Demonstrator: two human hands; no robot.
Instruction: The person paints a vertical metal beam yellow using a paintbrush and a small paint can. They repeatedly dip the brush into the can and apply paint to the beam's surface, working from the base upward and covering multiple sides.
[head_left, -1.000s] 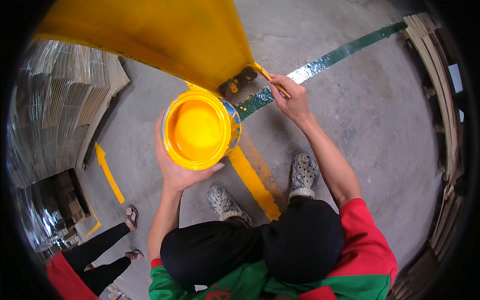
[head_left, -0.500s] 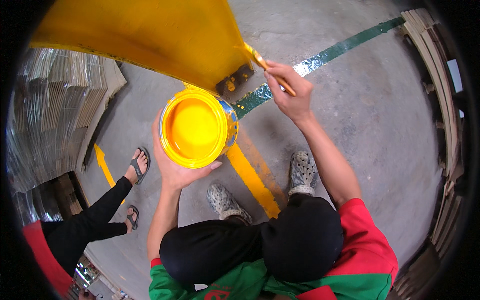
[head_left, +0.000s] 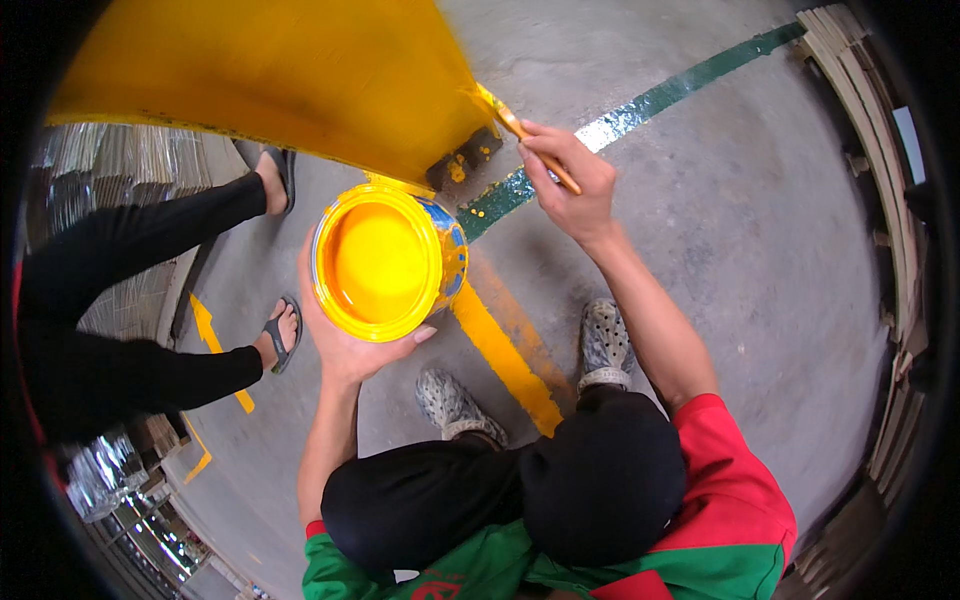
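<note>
My left hand is wrapped round the lower left side of an uncovered paint can of bright yellow paint, its mouth facing up at me. Between the fingers and thumb of my right hand is the wooden handle of a paintbrush. The brush's yellow bristles touch the right edge of a large yellow-painted panel. Along the panel's lower right corner runs a dark patch spotted with yellow paint.
A person in black trousers and sandals walks at the left, near wrapped stacks of cardboard. More stacked sheets line the right. Green and yellow stripes cross the grey floor between and beyond my shoes.
The brush has shifted slightly up and left along the panel's edge with my right hand. The can has moved a little left. The other person has stepped farther forward along the left.
</note>
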